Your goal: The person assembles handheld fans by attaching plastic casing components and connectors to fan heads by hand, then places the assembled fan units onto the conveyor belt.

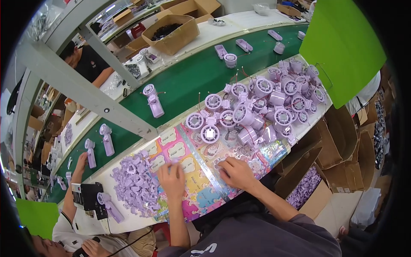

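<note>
My left hand [172, 179] is over a colourful printed mat [205, 198], beside a heap of small light-purple plastic parts [133, 182]. Its fingers are bent and slightly blurred, with a pale purple bit at the fingertips too small to name. My right hand [234, 172] hovers at or just above the mat, fingers loosely curled, thumb apart, nothing visible in it. Ahead of it lies a large pile of light-purple round fan housings [257, 103] with thin red wires. One housing with a bright white square in its middle [209, 134] sits at the pile's near left edge.
A green conveyor belt [184, 92] runs beyond the table, carrying purple handheld fan bodies [153, 102] and shells. A grey metal post [102, 107] slants across the left. Cardboard boxes [332, 141] stand at right. At left, a co-worker's hand [81, 162] reaches toward a fan body.
</note>
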The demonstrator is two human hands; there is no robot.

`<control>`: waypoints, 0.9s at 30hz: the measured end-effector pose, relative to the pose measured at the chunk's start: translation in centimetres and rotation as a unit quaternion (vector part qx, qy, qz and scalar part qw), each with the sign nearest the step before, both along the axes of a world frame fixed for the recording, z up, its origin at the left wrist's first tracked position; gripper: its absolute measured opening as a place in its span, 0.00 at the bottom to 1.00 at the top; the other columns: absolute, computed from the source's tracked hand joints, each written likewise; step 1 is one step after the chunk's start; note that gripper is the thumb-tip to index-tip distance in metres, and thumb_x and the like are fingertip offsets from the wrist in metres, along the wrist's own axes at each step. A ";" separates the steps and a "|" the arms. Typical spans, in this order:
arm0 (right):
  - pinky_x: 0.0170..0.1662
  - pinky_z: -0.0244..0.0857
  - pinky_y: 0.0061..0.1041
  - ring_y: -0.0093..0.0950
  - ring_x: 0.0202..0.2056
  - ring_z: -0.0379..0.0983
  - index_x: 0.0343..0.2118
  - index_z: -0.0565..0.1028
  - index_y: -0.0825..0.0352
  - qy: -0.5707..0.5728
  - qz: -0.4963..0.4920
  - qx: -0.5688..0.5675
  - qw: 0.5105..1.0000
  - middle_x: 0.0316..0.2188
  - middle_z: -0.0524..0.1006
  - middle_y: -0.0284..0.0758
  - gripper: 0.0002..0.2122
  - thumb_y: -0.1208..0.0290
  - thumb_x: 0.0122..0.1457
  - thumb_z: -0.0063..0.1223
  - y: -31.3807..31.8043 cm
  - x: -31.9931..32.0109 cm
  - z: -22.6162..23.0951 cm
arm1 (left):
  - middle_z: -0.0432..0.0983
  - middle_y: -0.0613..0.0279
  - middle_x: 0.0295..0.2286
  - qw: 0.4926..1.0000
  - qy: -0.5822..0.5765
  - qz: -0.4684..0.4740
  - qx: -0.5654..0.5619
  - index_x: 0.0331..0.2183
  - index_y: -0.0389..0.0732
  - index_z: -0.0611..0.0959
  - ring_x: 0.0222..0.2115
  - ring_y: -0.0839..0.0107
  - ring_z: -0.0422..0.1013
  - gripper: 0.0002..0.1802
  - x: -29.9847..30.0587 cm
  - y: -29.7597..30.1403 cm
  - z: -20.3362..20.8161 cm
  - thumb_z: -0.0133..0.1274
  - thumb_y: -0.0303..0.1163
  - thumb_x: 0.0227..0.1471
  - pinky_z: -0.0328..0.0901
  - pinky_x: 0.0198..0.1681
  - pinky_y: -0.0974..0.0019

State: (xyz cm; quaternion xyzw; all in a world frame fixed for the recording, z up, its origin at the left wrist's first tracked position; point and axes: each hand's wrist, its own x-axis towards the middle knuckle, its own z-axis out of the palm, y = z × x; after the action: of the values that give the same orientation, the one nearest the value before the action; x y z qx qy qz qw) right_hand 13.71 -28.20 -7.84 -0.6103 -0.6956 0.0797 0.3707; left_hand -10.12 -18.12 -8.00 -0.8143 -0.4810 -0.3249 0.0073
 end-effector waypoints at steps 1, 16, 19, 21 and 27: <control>0.33 0.71 0.34 0.36 0.30 0.76 0.37 0.76 0.63 0.001 -0.005 0.003 1.000 0.31 0.74 0.35 0.09 0.72 0.53 0.60 -0.1 -0.1 0.6 | 0.77 0.55 0.35 0.991 -0.060 -0.056 -0.104 0.36 0.40 0.84 0.38 0.53 0.73 0.10 0.5 -0.5 0.6 0.63 0.28 0.48 0.68 0.45 0.54; 0.28 0.69 0.34 0.38 0.26 0.76 0.34 0.74 0.66 0.076 -0.006 -0.032 0.997 0.28 0.74 0.37 0.11 0.64 0.59 0.62 0.6 0.7 -0.1 | 0.79 0.56 0.29 0.938 -0.168 -0.294 -0.080 0.36 0.37 0.83 0.25 0.63 0.75 0.08 17.0 13.8 12.7 0.61 0.26 0.51 0.70 0.32 0.63; 0.28 0.71 0.32 0.34 0.27 0.77 0.40 0.77 0.63 0.136 0.003 -0.054 0.989 0.33 0.75 0.34 0.11 0.65 0.58 0.62 0.6 1.1 0.1 | 0.77 0.52 0.41 0.954 0.024 -0.288 -0.076 0.48 0.41 0.77 0.38 0.57 0.77 0.20 24.2 19.9 12.7 0.60 0.32 0.53 0.72 0.40 0.57; 0.29 0.74 0.28 0.29 0.29 0.78 0.44 0.79 0.61 0.145 0.011 -0.088 0.985 0.36 0.77 0.34 0.15 0.69 0.54 0.65 0.5 1.3 0.1 | 0.71 0.47 0.50 0.948 0.132 -0.283 -0.057 0.56 0.47 0.70 0.48 0.52 0.74 0.31 28.5 24.0 10.5 0.61 0.39 0.52 0.71 0.47 0.53; 0.29 0.72 0.28 0.29 0.32 0.78 0.50 0.76 0.60 0.125 0.018 -0.035 0.991 0.38 0.73 0.31 0.19 0.71 0.53 0.63 0.5 1.2 -0.2 | 0.71 0.44 0.54 0.936 0.147 -0.228 -0.226 0.61 0.49 0.65 0.54 0.46 0.70 0.46 36.1 32.4 4.2 0.66 0.53 0.47 0.68 0.55 0.50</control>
State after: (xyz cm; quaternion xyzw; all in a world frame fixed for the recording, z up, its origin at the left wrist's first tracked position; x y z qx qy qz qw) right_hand 14.87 -27.65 -8.02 -0.5957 -0.6516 0.1862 0.4312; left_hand 25.99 14.24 -3.76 -0.9210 -0.3366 -0.0771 -0.1802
